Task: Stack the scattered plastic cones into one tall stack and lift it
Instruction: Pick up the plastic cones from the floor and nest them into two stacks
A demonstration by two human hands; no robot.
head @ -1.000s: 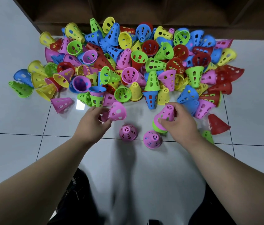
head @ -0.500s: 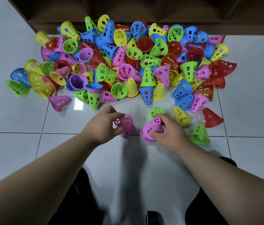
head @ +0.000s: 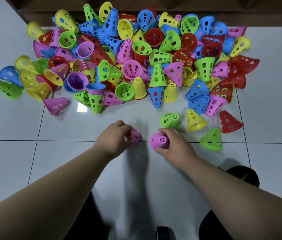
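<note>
On the white tiled floor (head: 67,161), just in front of the pile of plastic cones (head: 136,54), the left hand (head: 113,140) curls its fingers round the left pink cone (head: 134,135), while the right hand (head: 175,143) grips the right pink cone (head: 158,140), narrow end facing the camera. Both hands sit near each other but apart. Beyond the right hand lie a green cone (head: 169,120), a yellow cone (head: 195,121), a red cone (head: 229,122) and a second green cone (head: 212,140)
</note>
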